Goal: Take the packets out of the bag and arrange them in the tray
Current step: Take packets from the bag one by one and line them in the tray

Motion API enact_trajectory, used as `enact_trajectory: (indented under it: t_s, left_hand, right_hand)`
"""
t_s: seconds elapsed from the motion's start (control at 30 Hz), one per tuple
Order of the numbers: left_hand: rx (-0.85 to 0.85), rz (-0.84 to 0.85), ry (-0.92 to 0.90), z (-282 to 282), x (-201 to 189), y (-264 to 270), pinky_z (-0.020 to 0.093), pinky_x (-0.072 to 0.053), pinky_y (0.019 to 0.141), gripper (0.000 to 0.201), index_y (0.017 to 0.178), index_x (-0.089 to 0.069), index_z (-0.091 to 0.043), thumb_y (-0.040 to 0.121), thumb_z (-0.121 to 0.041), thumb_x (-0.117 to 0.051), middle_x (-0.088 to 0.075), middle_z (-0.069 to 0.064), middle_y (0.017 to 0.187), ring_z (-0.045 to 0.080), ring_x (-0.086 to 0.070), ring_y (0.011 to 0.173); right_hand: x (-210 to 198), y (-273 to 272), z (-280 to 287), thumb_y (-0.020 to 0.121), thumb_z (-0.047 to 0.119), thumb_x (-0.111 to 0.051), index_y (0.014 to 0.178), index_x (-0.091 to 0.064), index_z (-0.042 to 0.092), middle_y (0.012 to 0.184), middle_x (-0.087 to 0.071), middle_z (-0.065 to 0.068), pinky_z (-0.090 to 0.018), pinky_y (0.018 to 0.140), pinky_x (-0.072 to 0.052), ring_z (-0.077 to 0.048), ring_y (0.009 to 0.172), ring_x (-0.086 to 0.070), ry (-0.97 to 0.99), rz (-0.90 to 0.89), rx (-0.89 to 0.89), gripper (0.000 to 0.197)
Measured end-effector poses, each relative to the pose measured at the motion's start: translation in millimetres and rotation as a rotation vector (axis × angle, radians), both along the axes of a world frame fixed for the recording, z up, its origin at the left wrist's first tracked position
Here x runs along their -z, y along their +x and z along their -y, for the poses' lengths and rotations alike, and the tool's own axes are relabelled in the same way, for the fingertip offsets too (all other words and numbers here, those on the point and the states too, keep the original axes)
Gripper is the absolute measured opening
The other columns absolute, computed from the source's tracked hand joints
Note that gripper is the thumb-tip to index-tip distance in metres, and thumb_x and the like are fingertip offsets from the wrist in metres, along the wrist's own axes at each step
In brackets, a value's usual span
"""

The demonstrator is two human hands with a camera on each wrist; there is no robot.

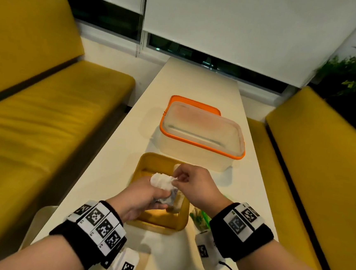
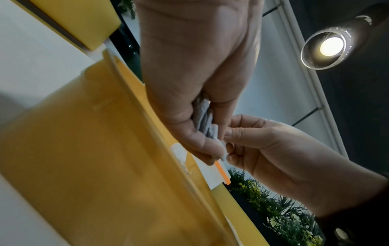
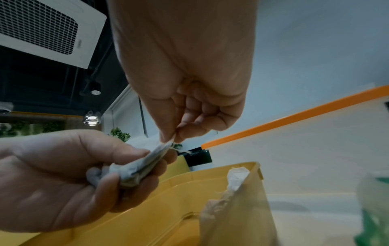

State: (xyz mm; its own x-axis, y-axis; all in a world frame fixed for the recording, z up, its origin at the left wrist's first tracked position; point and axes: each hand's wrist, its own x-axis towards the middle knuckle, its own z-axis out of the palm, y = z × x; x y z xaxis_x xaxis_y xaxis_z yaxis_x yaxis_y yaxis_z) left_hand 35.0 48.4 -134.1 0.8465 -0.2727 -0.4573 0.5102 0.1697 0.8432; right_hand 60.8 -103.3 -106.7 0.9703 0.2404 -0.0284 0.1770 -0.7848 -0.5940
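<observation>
Above the yellow tray [image 1: 158, 228] my left hand [image 1: 156, 194] grips a small bunch of white packets [image 1: 161, 180]. My right hand [image 1: 178, 178] pinches the top edge of one packet between thumb and forefinger. In the left wrist view the packets [image 2: 203, 116] sit folded between the left fingers, and the right hand [image 2: 229, 141] meets them at the tips. In the right wrist view the right hand [image 3: 170, 138] pulls a corner of the packets [image 3: 143, 168], and another packet [image 3: 235, 179] leans against the tray [image 3: 168, 199] wall. The green-printed bag [image 1: 200, 218] lies right of the tray.
A clear container with an orange rim [image 1: 200, 136] stands just beyond the tray, resting partly on its orange lid [image 1: 176, 99]. The narrow white table [image 1: 105, 171] runs between two yellow benches [image 1: 44, 123]. A window wall closes the far end.
</observation>
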Motion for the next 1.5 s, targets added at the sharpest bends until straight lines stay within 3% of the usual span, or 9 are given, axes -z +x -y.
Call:
enact_trajectory:
  t_s: [0.27, 0.43, 0.53, 0.7, 0.9, 1.0, 1.13, 1.37, 1.5]
  left_hand:
    - [-0.128, -0.018, 0.069, -3.9, 2.8, 6.2, 0.027, -0.059, 0.068, 0.009, 0.098, -0.061, -0.009, 0.095, -0.014, -0.054, -0.070, 0.014, 0.094, 0.023, -0.069, 0.085]
    - [-0.126, -0.022, 0.076, -0.6, 5.7, 3.2, 0.030, -0.059, 0.073, 0.012, 0.102, -0.062, -0.009, 0.095, -0.015, -0.055, -0.071, 0.014, 0.095, 0.024, -0.070, 0.088]
    - [-0.126, -0.026, 0.073, 1.6, 6.4, 1.7, 0.031, -0.059, 0.072, 0.014, 0.105, -0.062, -0.008, 0.095, -0.016, -0.054, -0.071, 0.014, 0.096, 0.025, -0.070, 0.088]
    - [-0.140, -0.089, 0.039, 3.2, 4.3, -0.9, 0.031, -0.059, 0.067, 0.022, 0.104, -0.060, -0.005, 0.095, -0.009, -0.041, -0.069, 0.018, 0.098, 0.027, -0.068, 0.089]
    - [-0.079, -0.084, 0.035, 5.0, -1.1, -8.7, 0.032, -0.059, 0.071, 0.023, 0.102, -0.058, -0.009, 0.095, 0.002, -0.040, -0.067, 0.018, 0.105, 0.028, -0.066, 0.093]
    - [-0.003, -0.054, 0.033, 11.3, -1.9, -11.8, 0.034, -0.059, 0.076, 0.023, 0.106, -0.060, -0.008, 0.095, 0.002, -0.043, -0.068, 0.017, 0.103, 0.028, -0.068, 0.092]
    - [0.043, 0.005, 0.065, 17.9, -4.3, -14.6, 0.029, -0.059, 0.065, 0.018, 0.100, -0.063, -0.009, 0.095, -0.002, -0.047, -0.070, 0.011, 0.087, 0.021, -0.070, 0.075]
    - [0.033, -0.006, 0.091, 7.6, -8.4, -11.5, 0.029, -0.060, 0.069, 0.017, 0.109, -0.060, -0.006, 0.098, -0.012, -0.049, -0.069, 0.017, 0.105, 0.027, -0.069, 0.093]
    - [-0.040, -0.022, 0.128, -2.1, -4.8, -7.6, 0.029, -0.058, 0.069, 0.020, 0.109, -0.061, -0.006, 0.098, -0.017, -0.048, -0.068, 0.016, 0.104, 0.026, -0.068, 0.092]
  right_hand:
    - [5.3, -5.3, 20.0, 0.085, 0.016, -0.066, 0.090, -0.070, 0.020, 0.085, -0.063, 0.004, -0.016, 0.063, -0.042, -0.011, 0.078, -0.056, -0.085, -0.072, 0.062, 0.007]
    - [21.6, -8.4, 13.4, 0.087, 0.026, -0.063, 0.095, -0.068, 0.027, 0.100, -0.067, 0.002, -0.035, 0.087, -0.047, -0.021, 0.096, -0.059, -0.283, -0.122, 0.035, 0.010]
    - [26.1, -10.5, 7.8, 0.090, 0.028, -0.057, 0.101, -0.066, 0.029, 0.109, -0.064, 0.001, -0.038, 0.087, -0.033, -0.024, 0.108, -0.051, -0.468, -0.040, -0.020, 0.015]
    - [26.7, -15.8, 4.5, 0.085, 0.037, -0.061, 0.111, -0.064, 0.026, 0.120, -0.055, -0.002, -0.042, 0.092, -0.031, -0.027, 0.115, -0.041, -0.642, 0.012, -0.033, 0.028]
    - [18.4, -16.4, 14.8, 0.091, 0.035, -0.052, 0.123, -0.056, 0.029, 0.124, -0.053, 0.004, -0.037, 0.096, -0.033, -0.020, 0.118, -0.042, -0.270, 0.127, 0.107, 0.033]
    - [10.3, -19.1, 12.8, 0.088, 0.035, -0.060, 0.124, -0.057, 0.027, 0.116, -0.060, 0.004, -0.027, 0.093, -0.039, -0.014, 0.109, -0.049, -0.054, 0.065, 0.009, 0.038]
    - [9.0, -23.2, 9.1, 0.085, 0.021, -0.061, 0.104, -0.067, 0.020, 0.100, -0.067, -0.001, -0.025, 0.078, -0.045, -0.018, 0.093, -0.059, -0.053, 0.061, 0.005, 0.020]
    - [5.9, -25.5, 23.0, 0.083, 0.013, -0.060, 0.080, -0.059, 0.027, 0.079, -0.058, 0.005, -0.016, 0.060, -0.037, -0.015, 0.076, -0.054, 0.026, 0.057, 0.075, 0.014]
    - [7.8, -26.9, 23.1, 0.082, 0.013, -0.058, 0.087, -0.064, 0.024, 0.084, -0.059, 0.003, -0.027, 0.072, -0.046, -0.019, 0.084, -0.057, -0.087, -0.011, 0.053, 0.014]
